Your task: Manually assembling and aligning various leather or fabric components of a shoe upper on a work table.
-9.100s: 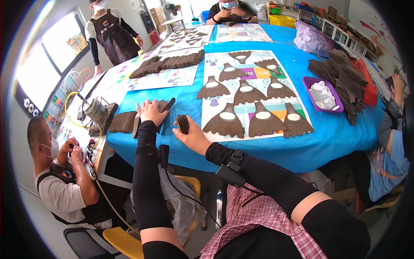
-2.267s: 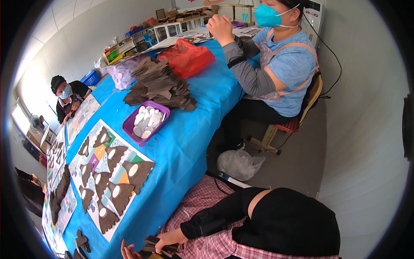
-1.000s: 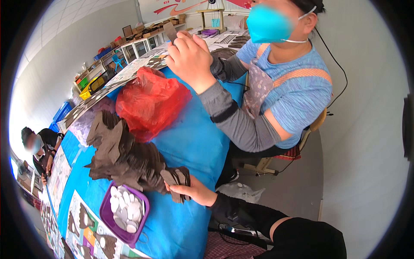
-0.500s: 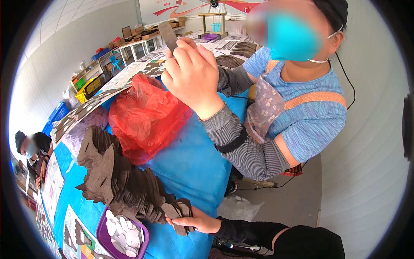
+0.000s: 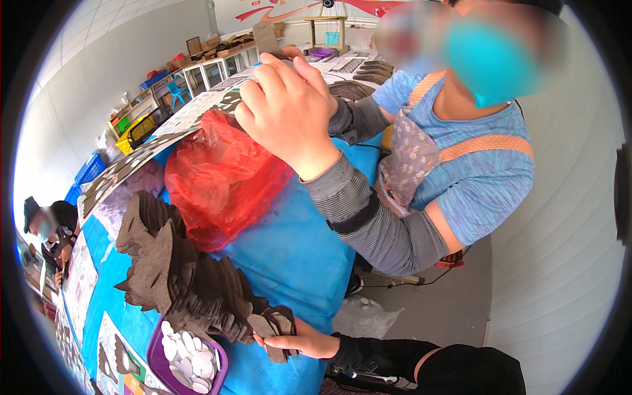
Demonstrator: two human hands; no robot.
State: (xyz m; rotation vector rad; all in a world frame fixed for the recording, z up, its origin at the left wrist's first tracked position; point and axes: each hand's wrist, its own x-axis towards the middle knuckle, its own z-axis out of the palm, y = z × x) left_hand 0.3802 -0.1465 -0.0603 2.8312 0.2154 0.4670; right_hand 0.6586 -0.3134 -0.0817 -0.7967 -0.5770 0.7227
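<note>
From the lower right my right hand [image 5: 306, 339], in a black sleeve, reaches over the blue-covered table. Its fingers and thumb are closed on a small bunch of dark brown felt-like cut pieces [image 5: 275, 329]. Beyond them, touching or nearly so, a long row of stacked brown pieces with jagged edges [image 5: 191, 276] leans across the table. A purple basket [image 5: 158, 365] beside the row contains several white oval pieces [image 5: 192, 359]. My left hand is out of view.
At the right, a masked co-worker [image 5: 461, 158] raises a small greyish-brown piece [image 5: 265, 36] over the table. A red plastic bag [image 5: 220, 184] lies beyond the stacks. Printed sheets [image 5: 108, 342] lie at the left, near another person [image 5: 56, 227]. A clear bag [image 5: 367, 317] sits low beside the table.
The co-worker's hands and the raised piece have shifted slightly, and the co-worker's head has moved right. My right hand stays almost still on the brown pieces.
</note>
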